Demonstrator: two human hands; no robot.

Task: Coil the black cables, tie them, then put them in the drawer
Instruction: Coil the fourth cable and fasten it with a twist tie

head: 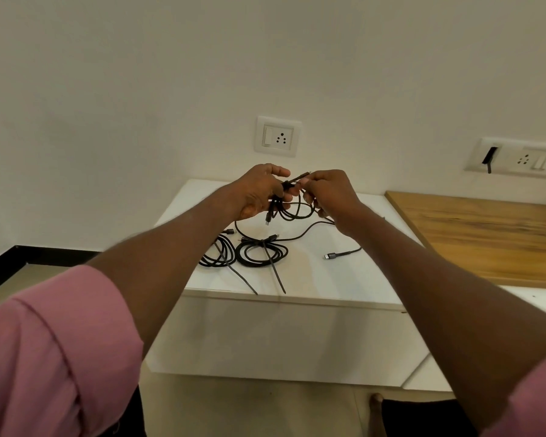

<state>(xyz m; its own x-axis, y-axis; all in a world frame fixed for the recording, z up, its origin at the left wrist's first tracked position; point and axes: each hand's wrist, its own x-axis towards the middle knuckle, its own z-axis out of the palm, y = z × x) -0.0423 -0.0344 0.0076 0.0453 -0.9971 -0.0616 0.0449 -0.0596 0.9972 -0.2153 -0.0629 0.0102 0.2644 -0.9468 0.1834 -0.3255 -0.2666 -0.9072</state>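
Observation:
Both my hands are raised above the white cabinet top (344, 279). My left hand (259, 192) grips a bunch of black cable loops (292, 211) that hang below it. My right hand (330, 192) pinches a thin black tie strip (298, 178) at the top of that bunch. Two coiled black cables lie on the cabinet, each with a long tie tail: one on the left (219, 255), one beside it (262, 253). A loose black cable (309, 230) trails to the right and ends in a grey plug (330, 256). The drawer front (281, 335) below is closed.
A wooden desk top (486, 234) adjoins the cabinet on the right. A wall socket (278, 136) sits behind my hands, and a second socket panel (524, 157) is farther right. Floor and a black skirting (44, 257) lie to the left.

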